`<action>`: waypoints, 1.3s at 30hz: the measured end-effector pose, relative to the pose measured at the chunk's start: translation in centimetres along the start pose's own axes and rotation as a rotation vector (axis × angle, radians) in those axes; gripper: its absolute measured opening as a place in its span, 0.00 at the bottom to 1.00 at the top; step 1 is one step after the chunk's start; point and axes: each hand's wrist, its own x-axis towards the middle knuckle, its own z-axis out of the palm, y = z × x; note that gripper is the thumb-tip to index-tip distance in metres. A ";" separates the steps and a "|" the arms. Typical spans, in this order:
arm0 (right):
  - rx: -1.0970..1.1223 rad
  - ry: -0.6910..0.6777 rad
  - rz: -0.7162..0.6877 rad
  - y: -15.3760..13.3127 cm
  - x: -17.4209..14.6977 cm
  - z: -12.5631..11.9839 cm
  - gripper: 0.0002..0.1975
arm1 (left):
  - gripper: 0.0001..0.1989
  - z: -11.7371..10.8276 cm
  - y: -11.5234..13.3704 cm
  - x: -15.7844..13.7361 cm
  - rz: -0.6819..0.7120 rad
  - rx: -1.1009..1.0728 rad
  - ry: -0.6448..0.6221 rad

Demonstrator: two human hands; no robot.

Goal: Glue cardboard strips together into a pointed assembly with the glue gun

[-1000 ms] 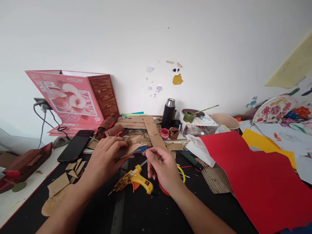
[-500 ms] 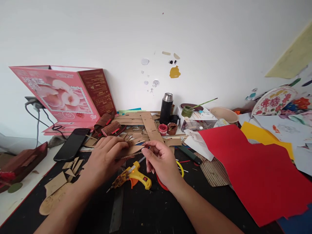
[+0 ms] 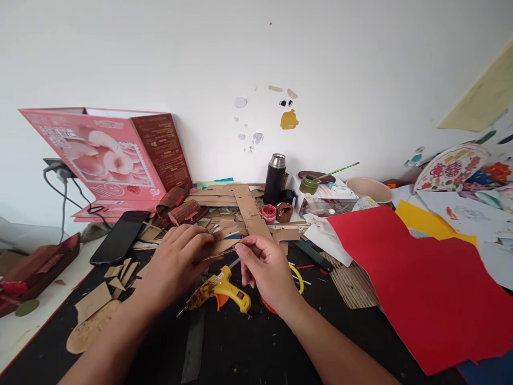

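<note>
A small piece of cardboard (image 3: 221, 247) spans the gap between my two hands, its corrugated edge facing me. My left hand (image 3: 178, 254) is closed over its left end, the fingertips hidden behind it. At the right end, my right hand (image 3: 260, 262) pinches the tip between thumb and fingers. Just below lies a yellow hot glue gun (image 3: 226, 289), nozzle pointing left, its switch lit. A metal ruler (image 3: 193, 342) rests under the gun's nozzle end. Scissors with a red and yellow handle (image 3: 297, 279) are partly hidden behind my right hand.
Cardboard strips (image 3: 246, 208) lie behind my hands, near a black thermos (image 3: 274, 179) and open paint jars (image 3: 269, 214). A phone (image 3: 119, 238) and cardboard scraps (image 3: 94, 302) are at left. On the right are a green utility knife (image 3: 310, 255) and red paper (image 3: 425, 289).
The whole view has shifted very slightly. Both hands keep their hold on the cardboard piece in nearly the same pose.
</note>
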 end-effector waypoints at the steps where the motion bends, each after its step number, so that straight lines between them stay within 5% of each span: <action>1: -0.002 0.001 0.001 0.0 0.0 0.0 0.20 | 0.07 0.1 0.1 0.0 -0.021 -0.040 -0.006; 12: 0.031 0.022 -0.035 -0.2 0.1 -0.3 0.21 | 0.14 0.3 0.4 -0.2 -0.209 -0.323 -0.067; 24: 0.037 0.037 -0.058 -0.2 -0.2 -0.2 0.18 | 0.14 0.7 0.5 -0.2 -0.195 -0.337 -0.114; 39: -0.003 0.066 -0.137 -0.3 -0.2 -0.5 0.16 | 0.24 -1.7 0.3 0.3 -0.549 -0.722 -0.304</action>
